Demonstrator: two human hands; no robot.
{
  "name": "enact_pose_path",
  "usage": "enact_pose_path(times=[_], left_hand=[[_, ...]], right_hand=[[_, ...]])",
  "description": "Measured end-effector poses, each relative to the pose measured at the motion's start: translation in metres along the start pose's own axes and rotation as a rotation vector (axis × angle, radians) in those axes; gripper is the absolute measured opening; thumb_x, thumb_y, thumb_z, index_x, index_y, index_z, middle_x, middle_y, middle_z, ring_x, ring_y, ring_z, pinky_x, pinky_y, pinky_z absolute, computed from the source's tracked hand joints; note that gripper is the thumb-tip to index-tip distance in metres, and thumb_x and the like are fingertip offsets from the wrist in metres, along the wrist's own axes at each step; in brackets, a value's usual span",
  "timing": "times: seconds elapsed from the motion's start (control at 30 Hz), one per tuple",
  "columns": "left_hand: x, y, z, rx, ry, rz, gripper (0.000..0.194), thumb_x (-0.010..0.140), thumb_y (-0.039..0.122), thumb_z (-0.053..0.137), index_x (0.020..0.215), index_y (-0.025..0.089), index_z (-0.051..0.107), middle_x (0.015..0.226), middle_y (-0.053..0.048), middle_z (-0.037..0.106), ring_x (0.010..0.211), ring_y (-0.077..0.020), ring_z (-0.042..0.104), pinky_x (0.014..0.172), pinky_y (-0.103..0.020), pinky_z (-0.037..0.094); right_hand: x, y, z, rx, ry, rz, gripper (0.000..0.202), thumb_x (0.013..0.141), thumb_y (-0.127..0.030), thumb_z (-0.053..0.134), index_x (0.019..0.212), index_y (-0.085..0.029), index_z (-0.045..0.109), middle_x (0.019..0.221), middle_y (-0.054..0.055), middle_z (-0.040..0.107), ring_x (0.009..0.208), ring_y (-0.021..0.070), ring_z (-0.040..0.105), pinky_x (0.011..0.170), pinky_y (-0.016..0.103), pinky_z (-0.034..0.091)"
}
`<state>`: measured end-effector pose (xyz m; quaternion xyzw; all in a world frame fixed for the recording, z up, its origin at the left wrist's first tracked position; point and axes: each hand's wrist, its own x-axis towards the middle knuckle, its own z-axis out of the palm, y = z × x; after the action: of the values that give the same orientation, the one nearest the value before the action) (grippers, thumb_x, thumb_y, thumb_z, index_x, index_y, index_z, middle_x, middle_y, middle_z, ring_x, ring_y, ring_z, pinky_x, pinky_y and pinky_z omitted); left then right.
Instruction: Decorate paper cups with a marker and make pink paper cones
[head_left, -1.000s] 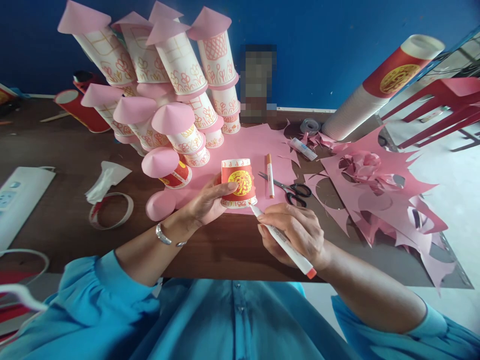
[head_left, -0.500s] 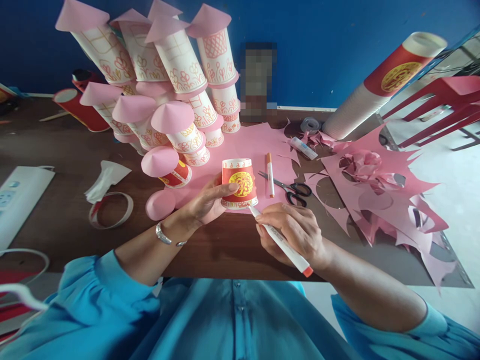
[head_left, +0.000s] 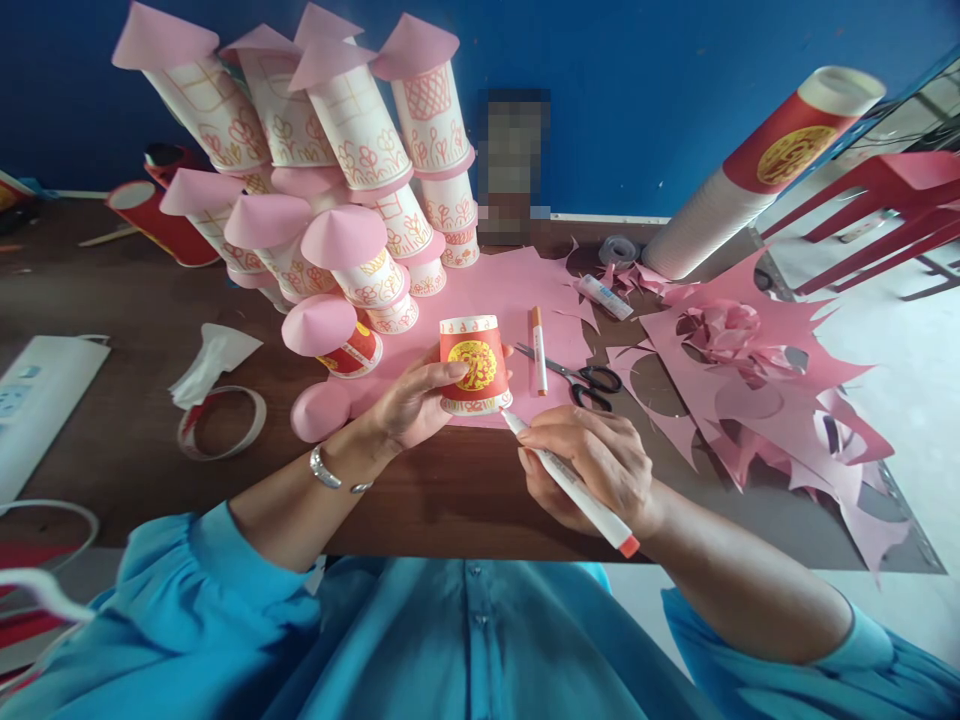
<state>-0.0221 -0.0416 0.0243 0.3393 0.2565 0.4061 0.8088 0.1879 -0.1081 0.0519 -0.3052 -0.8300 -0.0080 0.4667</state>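
Left hand: I see the left hand (head_left: pixel 416 405) grasping a paper cup, thumb lying across its front; a silver bracelet (head_left: pixel 326 468) circles the wrist.
Paper cup: red with a round yellow emblem and a patterned white band at each end, the cup (head_left: pixel 480 372) is held in the middle of the scene, over the near edge of a pink paper sheet (head_left: pixel 517 280).
Right hand: the right hand (head_left: pixel 589 465) grips a white marker (head_left: pixel 581 495) like a pen.
Marker tip: it points far and left, at the right end of the cup's near band; I cannot tell whether it touches.
Just right of the cup: a second marker with an orange cap (head_left: pixel 539 350), then black-handled scissors (head_left: pixel 589 385), the blades pointing left.
Far left: a cluster of white cup towers (head_left: pixel 367 140) with pink cone roofs and red and orange flower drawings.
Left of the cup: a red cup (head_left: pixel 358 350) under a pink cone, a loose pink cone (head_left: pixel 320 412) just nearer, and a paper ring (head_left: pixel 221 424) further left.
Right: pink paper offcuts (head_left: pixel 757 400) heaped up, a small tube (head_left: pixel 606 297), a tape roll (head_left: pixel 619 251) and a tall stack of cups (head_left: pixel 720 205).
Surroundings: a dark brown worktop (head_left: pixel 420 515), a blue wall (head_left: pixel 622 110) beyond and a red stool (head_left: pixel 877 205) far right.
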Motion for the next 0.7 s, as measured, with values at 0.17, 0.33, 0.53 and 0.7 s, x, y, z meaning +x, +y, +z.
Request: enact_pose_path(times=[0.17,0.33,0.53,0.7], left_hand=[[-0.0002,0.0005,-0.0004,0.024,-0.024,0.0,0.041,0.082,0.039,0.082,0.118,0.02,0.079,0.119,-0.009,0.081,0.12,-0.0323,0.073,0.097,-0.04,0.061],[-0.0016,-0.0002,-0.0023,0.057,-0.029,-0.008,0.044,0.084,0.04,0.079,0.123,0.02,0.076,0.124,-0.011,0.079,0.128,-0.0354,0.069,0.102,-0.045,0.059],[-0.0009,0.0003,-0.0013,0.032,-0.043,-0.003,0.058,0.083,0.038,0.081,0.137,0.022,0.069,0.123,-0.01,0.08,0.125,-0.0359,0.071,0.101,-0.044,0.06],[-0.0011,0.0004,-0.0017,0.044,-0.028,-0.023,0.058,0.079,0.04,0.084,0.133,0.023,0.07,0.117,-0.008,0.081,0.116,-0.0352,0.075,0.096,-0.043,0.063]], right_hand=[[-0.0002,0.0012,0.0015,0.001,-0.004,0.004,0.021,0.092,-0.008,0.064,0.108,-0.02,0.06,0.079,0.001,0.077,0.067,0.0169,0.076,0.059,0.027,0.063],[-0.0013,0.0023,0.0028,0.012,-0.015,0.014,0.023,0.091,-0.007,0.064,0.11,-0.02,0.061,0.081,0.001,0.077,0.07,0.0171,0.077,0.062,0.027,0.064],[-0.0002,0.0011,0.0024,0.013,-0.038,0.01,0.02,0.092,-0.008,0.064,0.105,-0.022,0.061,0.078,-0.001,0.075,0.068,0.0163,0.076,0.06,0.027,0.062],[-0.0002,-0.0006,0.0013,0.019,-0.073,0.018,0.017,0.091,-0.008,0.063,0.102,-0.02,0.06,0.075,-0.001,0.072,0.064,0.0163,0.074,0.057,0.027,0.059]])
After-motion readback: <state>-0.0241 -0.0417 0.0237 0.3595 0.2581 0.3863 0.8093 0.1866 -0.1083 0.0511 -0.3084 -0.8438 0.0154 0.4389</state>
